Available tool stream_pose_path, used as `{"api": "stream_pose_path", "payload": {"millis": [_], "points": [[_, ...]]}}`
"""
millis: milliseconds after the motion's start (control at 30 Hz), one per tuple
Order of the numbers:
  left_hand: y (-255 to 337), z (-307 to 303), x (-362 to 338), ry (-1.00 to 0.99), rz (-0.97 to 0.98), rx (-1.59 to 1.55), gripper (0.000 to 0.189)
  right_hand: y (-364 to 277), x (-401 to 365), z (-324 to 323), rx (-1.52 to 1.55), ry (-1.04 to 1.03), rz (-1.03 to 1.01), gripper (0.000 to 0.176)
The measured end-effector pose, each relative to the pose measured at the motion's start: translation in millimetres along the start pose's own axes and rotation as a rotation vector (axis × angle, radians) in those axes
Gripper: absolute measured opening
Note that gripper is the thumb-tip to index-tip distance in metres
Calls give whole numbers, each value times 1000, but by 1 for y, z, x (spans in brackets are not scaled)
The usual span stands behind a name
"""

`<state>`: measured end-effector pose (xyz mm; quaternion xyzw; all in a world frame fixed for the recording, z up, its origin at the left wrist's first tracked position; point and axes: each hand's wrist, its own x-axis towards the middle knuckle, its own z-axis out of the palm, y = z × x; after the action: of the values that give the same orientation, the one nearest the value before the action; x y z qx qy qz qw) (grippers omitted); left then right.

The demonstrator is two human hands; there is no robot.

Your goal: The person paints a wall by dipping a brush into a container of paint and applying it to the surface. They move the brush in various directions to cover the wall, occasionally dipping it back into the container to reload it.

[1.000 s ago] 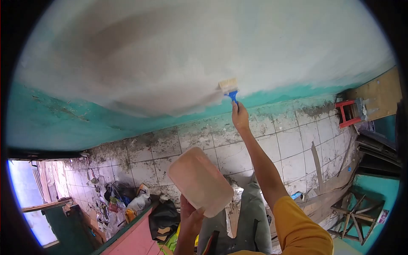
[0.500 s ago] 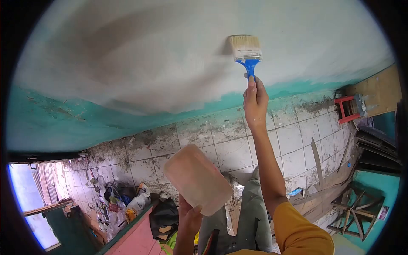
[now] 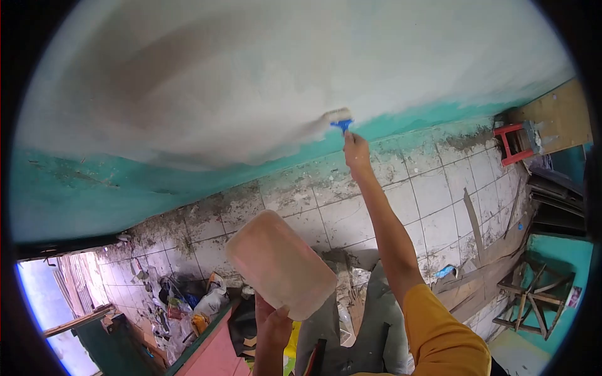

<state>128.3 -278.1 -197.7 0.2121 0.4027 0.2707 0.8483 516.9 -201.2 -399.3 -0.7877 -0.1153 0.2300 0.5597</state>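
Note:
My right hand [image 3: 356, 151] is closed around the blue handle of a wide paintbrush [image 3: 342, 123]. The pale bristles touch the wall [image 3: 251, 75], low on its whitish coat and just above the bare turquoise band [image 3: 414, 120]. Down by my legs, my left hand [image 3: 274, 323] grips the near edge of a pinkish rectangular container [image 3: 282, 263] with rounded corners. Its thumb lies on the visible face, while the other fingers are mostly hidden beneath. What the container holds cannot be made out.
Dirty white floor tiles [image 3: 351, 219] run along the wall's foot. A red stool [image 3: 514, 144] stands at the right, near a wooden frame [image 3: 533, 301]. Plastic bags and litter [image 3: 188, 307] are heaped at the left beside a pink panel [image 3: 216, 351].
My right hand has drawn the paintbrush down the wall and slightly left, toward the turquoise band. My left hand and the container have shifted slightly left in view.

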Motion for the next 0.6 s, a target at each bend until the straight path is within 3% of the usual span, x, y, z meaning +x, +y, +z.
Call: {"api": "stream_pose_path", "payload": {"millis": [100,167,233,333,433,600], "points": [[2,2,1,13,6,30,89,-99,-38,-30,165,17,-102,43],[2,3,2,-25,7,25,90,-134,-57,-42,250,36,-172,43],[0,4,1,-14,5,21,90,-148,-66,-47,413,25,-366,41],[0,7,0,-16,-3,15,90,-110,-44,-30,406,43,-431,39],[-2,6,-3,-8,-13,15,91,-5,-7,4,161,90,-414,40],[-2,-1,-3,-17,0,35,91,87,11,26,-61,61,-185,40]]}}
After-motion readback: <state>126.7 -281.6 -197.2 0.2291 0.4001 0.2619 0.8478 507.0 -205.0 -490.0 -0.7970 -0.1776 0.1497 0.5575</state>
